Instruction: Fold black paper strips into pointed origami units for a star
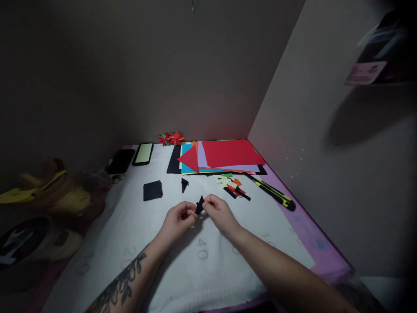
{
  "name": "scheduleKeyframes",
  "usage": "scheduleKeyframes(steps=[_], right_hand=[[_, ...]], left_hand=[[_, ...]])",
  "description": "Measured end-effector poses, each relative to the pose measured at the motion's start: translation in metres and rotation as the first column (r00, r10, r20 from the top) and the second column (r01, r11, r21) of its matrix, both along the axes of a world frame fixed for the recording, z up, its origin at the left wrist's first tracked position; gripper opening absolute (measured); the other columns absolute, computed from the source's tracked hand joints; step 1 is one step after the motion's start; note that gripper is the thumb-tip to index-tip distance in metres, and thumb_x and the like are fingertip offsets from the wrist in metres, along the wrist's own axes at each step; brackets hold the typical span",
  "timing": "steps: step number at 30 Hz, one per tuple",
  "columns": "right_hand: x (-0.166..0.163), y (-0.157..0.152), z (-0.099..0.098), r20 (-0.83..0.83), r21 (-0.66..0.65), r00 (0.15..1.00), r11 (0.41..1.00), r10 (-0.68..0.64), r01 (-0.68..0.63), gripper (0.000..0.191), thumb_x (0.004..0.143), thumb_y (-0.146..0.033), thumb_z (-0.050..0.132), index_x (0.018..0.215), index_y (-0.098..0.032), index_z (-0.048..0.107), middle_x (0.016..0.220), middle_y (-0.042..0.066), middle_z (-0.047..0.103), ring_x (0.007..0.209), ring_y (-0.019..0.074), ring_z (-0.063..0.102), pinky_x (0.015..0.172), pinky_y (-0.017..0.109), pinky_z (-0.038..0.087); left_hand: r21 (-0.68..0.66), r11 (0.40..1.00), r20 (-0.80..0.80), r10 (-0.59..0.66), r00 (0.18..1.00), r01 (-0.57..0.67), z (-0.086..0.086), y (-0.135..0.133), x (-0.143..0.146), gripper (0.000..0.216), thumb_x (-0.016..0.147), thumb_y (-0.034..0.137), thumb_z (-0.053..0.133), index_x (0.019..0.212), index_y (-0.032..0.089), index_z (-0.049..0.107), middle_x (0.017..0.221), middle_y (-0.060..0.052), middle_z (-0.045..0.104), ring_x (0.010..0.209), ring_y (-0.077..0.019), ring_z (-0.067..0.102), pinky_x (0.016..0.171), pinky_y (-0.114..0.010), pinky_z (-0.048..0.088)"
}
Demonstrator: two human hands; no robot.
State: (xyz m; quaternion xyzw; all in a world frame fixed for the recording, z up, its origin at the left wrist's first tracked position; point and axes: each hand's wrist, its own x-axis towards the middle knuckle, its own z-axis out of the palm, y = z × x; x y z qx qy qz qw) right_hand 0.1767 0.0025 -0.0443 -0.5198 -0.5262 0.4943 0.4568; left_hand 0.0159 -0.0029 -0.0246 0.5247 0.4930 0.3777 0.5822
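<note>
Between left fingers [189, 205] and right fingers [209, 200], both closely pinching it, sits black paper [200, 206].

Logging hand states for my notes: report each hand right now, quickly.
Left hand: closed, fingertips at the left edge of the black folded paper.
Right hand: closed, pinching the same paper's right edge.
</note>
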Motion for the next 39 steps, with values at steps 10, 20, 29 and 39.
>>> scheduleKeyframes(steps=[10,20,29,39], right_hand=[[0.007,0.006,-0.001,-0.117,-0.039,0.991,0.997,-0.071,0.067,0.022,0.077,-0.033,0.055,0.065,-0.02,0.043,0.052,-0.008,0.034,0.047,0.0082,0.028,0.044,0.021,0.022],[0.007,0.003,0.002,-0.109,-0.026,0.992,0.998,-0.061,0.058,0.022,0.076,-0.033,0.056,0.064,-0.02,0.044,0.052,-0.008,0.035,0.048,0.0085,0.03,0.045,0.021,0.023],[0.005,0.002,0.006,-0.076,-0.043,0.994,0.996,-0.084,0.08,0.021,0.073,-0.034,0.059,0.063,-0.019,0.048,0.054,-0.007,0.037,0.05,0.0089,0.033,0.047,0.022,0.026],[0.012,0.033,0.016,0.343,0.18,0.939,0.982,-0.011,-0.054,0.017,0.08,-0.029,0.049,0.066,-0.019,0.049,0.06,-0.004,0.046,0.056,0.0118,0.044,0.053,0.023,0.035]], left_hand=[[-0.01,1.0,-0.021,0.014,1.0,-0.014,0.003,0.0,0.0,0.021,0.062,0.022,0.066,0.082,0.015,0.063,0.061,0.001,0.062,0.055,-0.012,0.054,0.057,-0.024,0.039],[-0.011,1.0,-0.042,0.027,0.999,-0.028,0.001,0.0,-0.001,0.02,0.063,0.024,0.065,0.08,0.014,0.065,0.065,0.0,0.061,0.056,-0.0118,0.053,0.056,-0.023,0.039],[0.009,1.0,-0.062,0.027,0.998,-0.026,0.004,0.0,-0.003,0.016,0.063,0.021,0.064,0.078,0.015,0.066,0.065,0.001,0.062,0.057,-0.0116,0.053,0.056,-0.022,0.038],[0.086,0.995,-0.046,0.054,0.998,-0.05,-0.001,0.004,-0.012,0.013,0.066,0.021,0.061,0.077,0.014,0.065,0.063,0.0,0.061,0.056,-0.0127,0.051,0.054,-0.023,0.036]])
